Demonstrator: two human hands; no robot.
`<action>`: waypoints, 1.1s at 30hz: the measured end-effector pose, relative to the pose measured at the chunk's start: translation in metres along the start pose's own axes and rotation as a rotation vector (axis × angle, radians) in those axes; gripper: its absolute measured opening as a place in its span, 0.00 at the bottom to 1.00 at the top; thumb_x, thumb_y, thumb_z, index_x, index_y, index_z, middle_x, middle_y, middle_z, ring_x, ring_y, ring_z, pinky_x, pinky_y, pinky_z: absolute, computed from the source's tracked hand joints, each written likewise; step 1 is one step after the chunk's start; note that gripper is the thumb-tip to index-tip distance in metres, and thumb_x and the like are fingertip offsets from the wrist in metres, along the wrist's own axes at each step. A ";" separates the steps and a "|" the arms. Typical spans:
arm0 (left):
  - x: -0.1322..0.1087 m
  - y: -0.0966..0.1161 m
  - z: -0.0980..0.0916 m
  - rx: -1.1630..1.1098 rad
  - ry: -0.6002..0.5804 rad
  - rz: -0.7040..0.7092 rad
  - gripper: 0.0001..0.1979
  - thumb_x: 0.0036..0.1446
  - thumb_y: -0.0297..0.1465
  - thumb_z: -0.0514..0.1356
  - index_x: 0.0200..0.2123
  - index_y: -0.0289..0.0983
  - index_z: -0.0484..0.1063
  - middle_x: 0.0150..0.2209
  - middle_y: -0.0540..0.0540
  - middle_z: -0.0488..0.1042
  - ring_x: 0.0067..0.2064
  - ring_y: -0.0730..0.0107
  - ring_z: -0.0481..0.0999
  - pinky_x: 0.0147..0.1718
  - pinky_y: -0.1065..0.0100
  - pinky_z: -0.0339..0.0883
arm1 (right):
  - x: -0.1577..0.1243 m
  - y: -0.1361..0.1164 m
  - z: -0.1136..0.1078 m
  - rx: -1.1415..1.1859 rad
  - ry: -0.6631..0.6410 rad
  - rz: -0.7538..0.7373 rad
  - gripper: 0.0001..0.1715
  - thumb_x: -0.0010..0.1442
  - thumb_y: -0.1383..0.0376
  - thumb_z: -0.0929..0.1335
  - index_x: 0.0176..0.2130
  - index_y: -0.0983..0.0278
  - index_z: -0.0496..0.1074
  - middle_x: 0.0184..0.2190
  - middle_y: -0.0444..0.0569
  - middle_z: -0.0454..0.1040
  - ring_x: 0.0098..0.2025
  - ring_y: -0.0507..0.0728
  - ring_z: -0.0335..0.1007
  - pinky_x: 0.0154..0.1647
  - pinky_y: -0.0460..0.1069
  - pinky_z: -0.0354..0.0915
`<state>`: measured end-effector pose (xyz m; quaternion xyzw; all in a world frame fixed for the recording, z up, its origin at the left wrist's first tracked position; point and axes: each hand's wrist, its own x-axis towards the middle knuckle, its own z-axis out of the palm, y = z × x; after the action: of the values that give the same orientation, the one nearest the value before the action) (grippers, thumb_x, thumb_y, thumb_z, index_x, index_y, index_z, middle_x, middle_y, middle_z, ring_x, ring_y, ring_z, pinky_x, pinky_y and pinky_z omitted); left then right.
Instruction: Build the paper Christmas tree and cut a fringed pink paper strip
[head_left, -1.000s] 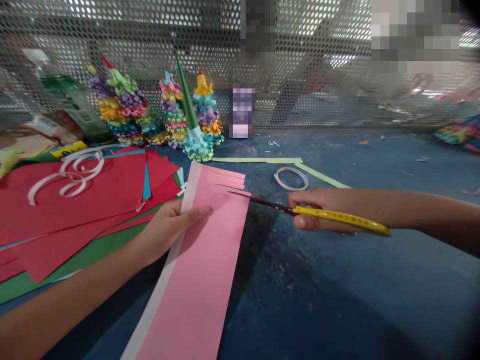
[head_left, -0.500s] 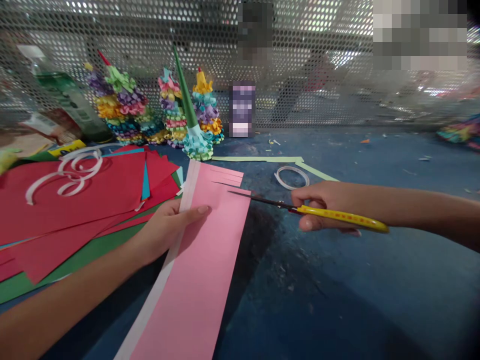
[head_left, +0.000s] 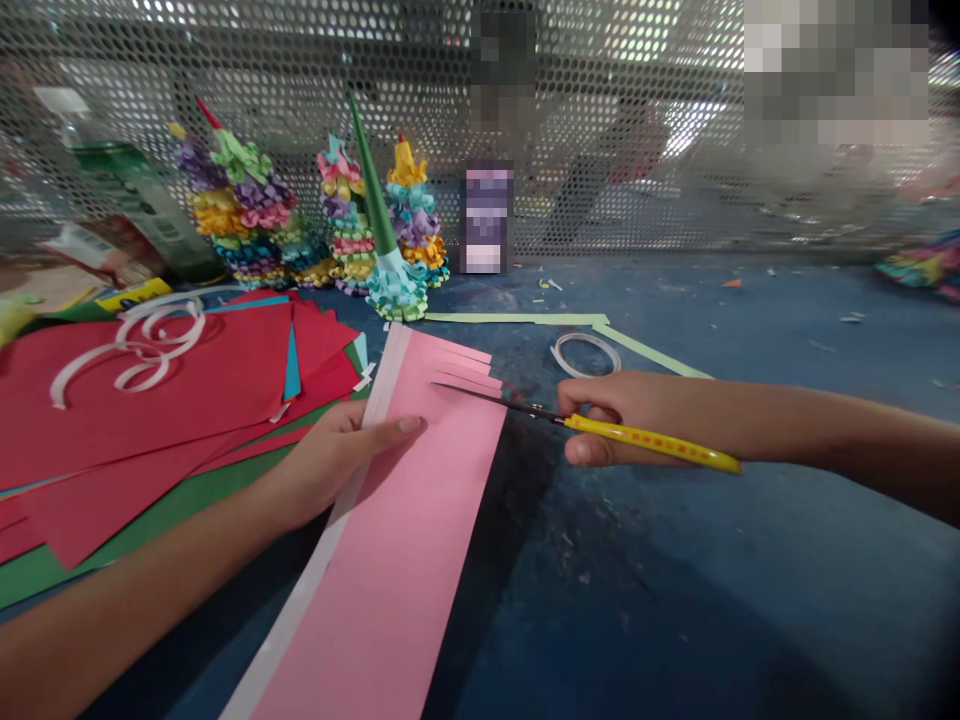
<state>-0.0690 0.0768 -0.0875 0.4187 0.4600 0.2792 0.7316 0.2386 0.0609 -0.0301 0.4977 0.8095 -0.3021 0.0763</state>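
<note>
A long pink paper strip (head_left: pixel 420 520) with a whitish band down its left edge slants across the middle. My left hand (head_left: pixel 352 450) pinches it near its far end, thumb on top and fingers hidden beneath. Several parallel slits run in from the strip's right edge, forming a short fringe. My right hand (head_left: pixel 607 420) grips yellow-handled scissors (head_left: pixel 652 445), whose dark blades lie across the pink paper, closed or nearly so, just below the fringe.
Red paper sheets (head_left: pixel 165 390) with white curled strips (head_left: pixel 161 345) lie at left over green paper. Behind stand fringed paper cones (head_left: pixel 394 285), a green bottle (head_left: pixel 142 200) and a pixelated upright object (head_left: pixel 486 220). A coiled strip (head_left: pixel 585 353) and pale green strip (head_left: pixel 517 319) lie beyond my right hand.
The scissors and my right hand have moved left and slightly down. The blades have closed, and another slit shows in the pink strip. My left hand keeps its hold.
</note>
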 end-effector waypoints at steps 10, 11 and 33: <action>-0.001 0.002 0.003 -0.005 -0.008 -0.016 0.09 0.50 0.34 0.71 0.28 0.34 0.79 0.24 0.46 0.81 0.22 0.67 0.79 0.20 0.73 0.74 | 0.001 -0.009 0.005 0.073 0.069 0.048 0.28 0.55 0.39 0.66 0.30 0.60 0.62 0.24 0.40 0.63 0.24 0.52 0.56 0.22 0.47 0.47; -0.002 0.002 0.003 -0.006 -0.008 -0.014 0.09 0.50 0.34 0.71 0.28 0.35 0.79 0.23 0.46 0.80 0.22 0.67 0.79 0.19 0.73 0.73 | 0.002 -0.011 0.005 0.069 0.073 0.069 0.28 0.54 0.39 0.67 0.30 0.60 0.62 0.23 0.40 0.62 0.24 0.52 0.56 0.23 0.47 0.47; -0.011 0.007 0.010 0.070 0.000 -0.072 0.08 0.53 0.34 0.68 0.28 0.35 0.77 0.23 0.47 0.79 0.22 0.69 0.77 0.20 0.73 0.69 | 0.001 -0.023 0.004 0.012 0.000 -0.092 0.26 0.64 0.41 0.60 0.35 0.61 0.59 0.27 0.42 0.64 0.26 0.52 0.58 0.23 0.47 0.51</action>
<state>-0.0646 0.0684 -0.0742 0.4271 0.4844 0.2363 0.7260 0.2175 0.0524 -0.0240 0.4602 0.8298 -0.3101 0.0594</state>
